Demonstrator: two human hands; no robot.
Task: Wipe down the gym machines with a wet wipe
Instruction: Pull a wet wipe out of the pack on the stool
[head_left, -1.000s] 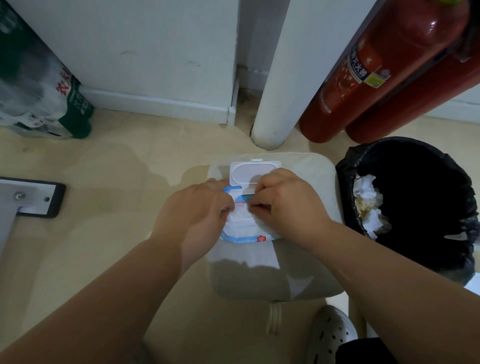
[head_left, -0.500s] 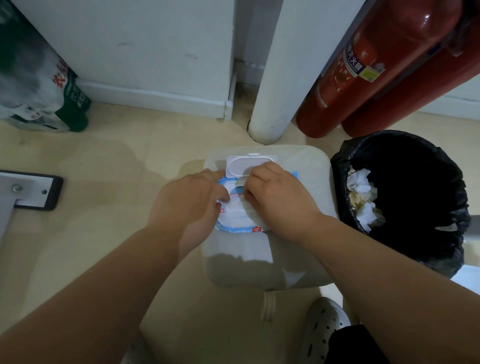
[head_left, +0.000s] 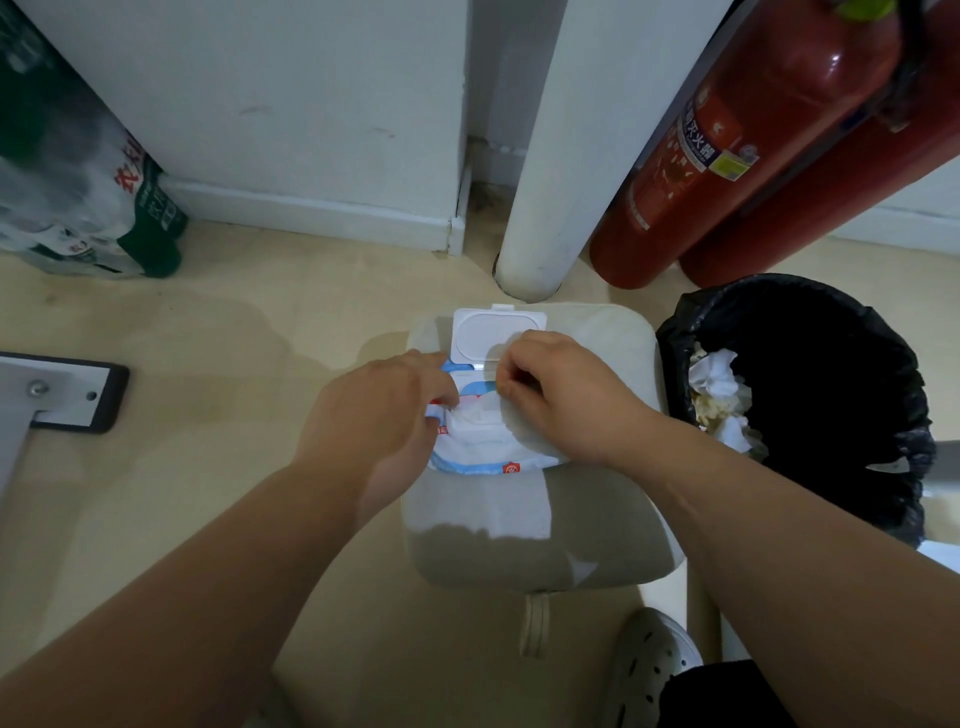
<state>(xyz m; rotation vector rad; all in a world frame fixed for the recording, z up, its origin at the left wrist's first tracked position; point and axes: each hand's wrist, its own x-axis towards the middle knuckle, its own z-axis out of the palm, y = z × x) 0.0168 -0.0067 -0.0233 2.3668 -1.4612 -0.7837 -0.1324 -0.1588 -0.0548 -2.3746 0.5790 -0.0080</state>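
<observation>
Both hands met over the far half of the stool (head_left: 597, 525). The left hand (head_left: 379, 415) curled onto the wipe pack (head_left: 483, 454) at its left edge, pinning it. The right hand (head_left: 563, 400), just below the flipped-open lid (head_left: 493, 332), seemingly pinched a wet wipe (head_left: 475, 415) at the opening. Limp, damp and clingy, it probably tears easily and is best drawn out by one corner.

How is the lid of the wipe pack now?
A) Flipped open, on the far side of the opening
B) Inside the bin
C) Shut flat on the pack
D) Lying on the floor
A: the white lid lies flipped back at the far end of the pack, and a wipe shows at the uncovered opening.
</observation>
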